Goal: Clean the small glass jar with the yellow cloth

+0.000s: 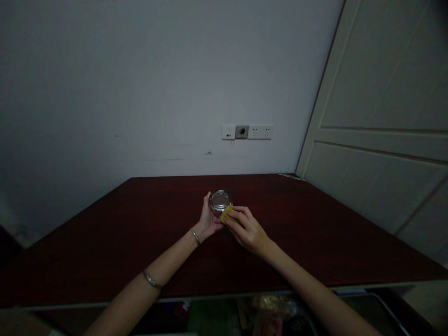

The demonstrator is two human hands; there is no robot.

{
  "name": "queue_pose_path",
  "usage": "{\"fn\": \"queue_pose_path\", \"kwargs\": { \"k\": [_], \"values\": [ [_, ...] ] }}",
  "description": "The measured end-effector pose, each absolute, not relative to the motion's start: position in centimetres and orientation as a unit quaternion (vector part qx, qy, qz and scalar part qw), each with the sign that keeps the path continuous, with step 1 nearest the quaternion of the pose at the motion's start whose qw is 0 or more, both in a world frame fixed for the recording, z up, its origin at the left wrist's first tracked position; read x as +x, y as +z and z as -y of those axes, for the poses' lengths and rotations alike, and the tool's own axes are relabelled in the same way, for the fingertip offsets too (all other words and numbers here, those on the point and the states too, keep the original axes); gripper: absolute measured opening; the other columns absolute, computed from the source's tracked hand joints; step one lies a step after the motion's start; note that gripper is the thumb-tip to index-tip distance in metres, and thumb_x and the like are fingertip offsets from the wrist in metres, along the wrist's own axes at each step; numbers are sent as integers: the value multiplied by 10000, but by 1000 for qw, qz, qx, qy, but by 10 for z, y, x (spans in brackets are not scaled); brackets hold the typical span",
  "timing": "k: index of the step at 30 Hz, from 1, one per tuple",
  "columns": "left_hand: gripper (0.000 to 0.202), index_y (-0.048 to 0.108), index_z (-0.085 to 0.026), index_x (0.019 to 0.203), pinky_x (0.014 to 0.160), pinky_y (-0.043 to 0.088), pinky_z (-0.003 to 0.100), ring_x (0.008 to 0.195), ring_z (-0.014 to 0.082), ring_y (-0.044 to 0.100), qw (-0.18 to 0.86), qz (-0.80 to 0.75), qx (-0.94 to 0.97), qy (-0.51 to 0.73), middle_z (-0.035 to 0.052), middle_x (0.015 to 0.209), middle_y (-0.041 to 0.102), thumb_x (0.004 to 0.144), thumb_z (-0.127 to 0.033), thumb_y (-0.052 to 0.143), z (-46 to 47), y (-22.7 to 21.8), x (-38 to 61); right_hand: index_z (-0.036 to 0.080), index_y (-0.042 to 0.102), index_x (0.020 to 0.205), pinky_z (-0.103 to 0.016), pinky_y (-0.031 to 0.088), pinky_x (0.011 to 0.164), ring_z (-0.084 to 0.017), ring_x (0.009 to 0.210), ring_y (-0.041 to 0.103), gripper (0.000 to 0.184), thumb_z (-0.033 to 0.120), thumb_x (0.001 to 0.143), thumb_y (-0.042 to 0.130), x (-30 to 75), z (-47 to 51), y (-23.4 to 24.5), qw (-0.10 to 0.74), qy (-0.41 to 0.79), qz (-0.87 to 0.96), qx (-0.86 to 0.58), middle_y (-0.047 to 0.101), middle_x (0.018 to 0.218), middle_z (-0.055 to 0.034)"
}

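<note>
Dark-red wooden tabletop [157,200] | your left hand [209,223] clasped a round clear-glass dish [220,199] | right hand [249,229] pinched a yellow sponge-like pad [227,214] | gentle pressure seemed best

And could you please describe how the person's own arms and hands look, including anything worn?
The left hand and right hand are gloveless. The left arm wears two metallic-looking bands: a wrist bracelet and a forearm band. The right arm shows no jewellery. No sleeves are visible on either arm.
</note>
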State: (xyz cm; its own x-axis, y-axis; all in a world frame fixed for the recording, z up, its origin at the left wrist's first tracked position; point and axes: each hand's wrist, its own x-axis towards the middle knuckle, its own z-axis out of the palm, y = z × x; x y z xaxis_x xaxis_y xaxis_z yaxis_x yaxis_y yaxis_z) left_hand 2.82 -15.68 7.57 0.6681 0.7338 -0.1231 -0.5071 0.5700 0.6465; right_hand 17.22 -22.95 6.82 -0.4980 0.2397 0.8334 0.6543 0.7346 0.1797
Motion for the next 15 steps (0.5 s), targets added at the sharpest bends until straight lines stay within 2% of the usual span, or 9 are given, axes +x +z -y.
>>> {"fn": "queue_pose_path", "kwargs": {
  "k": [4, 10, 15],
  "values": [
    [600, 581, -113, 665, 269, 183, 169, 268, 46, 301, 866, -188, 280, 370, 10, 451, 523, 712, -677, 379, 156, 74, 29, 161, 578, 1111, -418, 503, 840, -248, 1100, 485, 309, 113, 808, 538, 170, 226, 65, 424, -274, 825, -256, 635, 991, -117],
    [488, 595, -112, 685, 389, 375, 190, 428, 100, 512, 840, -194, 293, 414, 30, 555, 594, 739, -580, 467, 155, 62, 32, 146, 599, 1067, -384, 504, 842, -236, 1087, 493, 256, 124, 825, 519, 156, 226, 69, 409, -279, 839, -228, 639, 1007, -107],
    [478, 584, -107, 659, 445, 430, 201, 514, 129, 566, 855, -194, 300, 375, 49, 580, 602, 739, -568, 486, 159, 60, 35, 123, 613, 1026, -374, 498, 852, -236, 1069, 496, 223, 125, 833, 503, 143, 228, 78, 398, -267, 846, -233, 636, 1007, -114]
  ]
}}
